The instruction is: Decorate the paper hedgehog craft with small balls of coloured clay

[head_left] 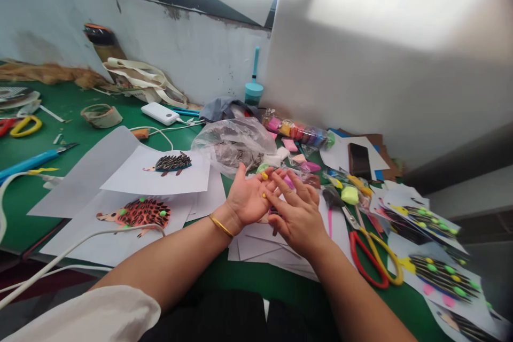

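Note:
My left hand (250, 195) is turned palm up with its fingers stretched out. A small yellow ball (264, 176), like modelling clay, lies at the base of its fingers, and a smaller yellow bit (264, 195) shows on the palm by my right fingertip. Over that palm reaches my right hand (298, 214), palm down, its fingers extended and spread, touching or nearly touching the left fingers. Below both hands is a stack of white paper sheets (256, 248), with a partly hidden picture on top. Wrapped clay pieces (306, 166) lie just beyond the fingers.
Scissors (372, 254) with red and yellow handles lie to the right, beside hedgehog pictures (444, 275). A seed-covered hedgehog picture (172, 163) lies left. Behind are a plastic bag (240, 139) and a phone (359, 160). A blue craft knife (36, 163) and white cable (76, 248) are left.

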`<move>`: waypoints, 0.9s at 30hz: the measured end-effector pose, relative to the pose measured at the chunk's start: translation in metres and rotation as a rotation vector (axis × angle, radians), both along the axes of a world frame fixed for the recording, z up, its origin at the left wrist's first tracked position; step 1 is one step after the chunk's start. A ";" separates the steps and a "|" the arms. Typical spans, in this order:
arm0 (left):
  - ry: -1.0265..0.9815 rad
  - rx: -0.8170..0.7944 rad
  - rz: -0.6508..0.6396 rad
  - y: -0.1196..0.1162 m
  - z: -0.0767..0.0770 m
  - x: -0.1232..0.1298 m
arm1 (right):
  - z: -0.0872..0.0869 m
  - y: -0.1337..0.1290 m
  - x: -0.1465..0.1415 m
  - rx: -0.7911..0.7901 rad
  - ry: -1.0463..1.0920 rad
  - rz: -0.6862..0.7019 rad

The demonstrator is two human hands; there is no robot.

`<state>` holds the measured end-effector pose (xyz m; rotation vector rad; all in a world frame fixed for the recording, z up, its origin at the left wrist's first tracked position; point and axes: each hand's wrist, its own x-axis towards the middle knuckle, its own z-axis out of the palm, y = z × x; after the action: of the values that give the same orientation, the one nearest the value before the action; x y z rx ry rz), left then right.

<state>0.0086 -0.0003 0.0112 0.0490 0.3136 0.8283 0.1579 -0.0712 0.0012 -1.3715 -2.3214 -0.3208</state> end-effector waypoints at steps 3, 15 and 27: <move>-0.001 -0.004 -0.026 0.000 0.000 0.000 | 0.001 0.000 0.001 -0.016 -0.008 0.079; -0.008 0.014 -0.074 -0.003 0.000 0.001 | 0.002 0.002 0.001 0.046 0.155 0.055; -0.035 0.063 -0.103 -0.004 -0.002 0.003 | 0.006 0.007 0.027 -0.006 0.730 0.033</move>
<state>0.0120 -0.0046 0.0093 0.1084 0.2504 0.7356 0.1848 -0.0642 0.0070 -1.1853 -1.7275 0.1794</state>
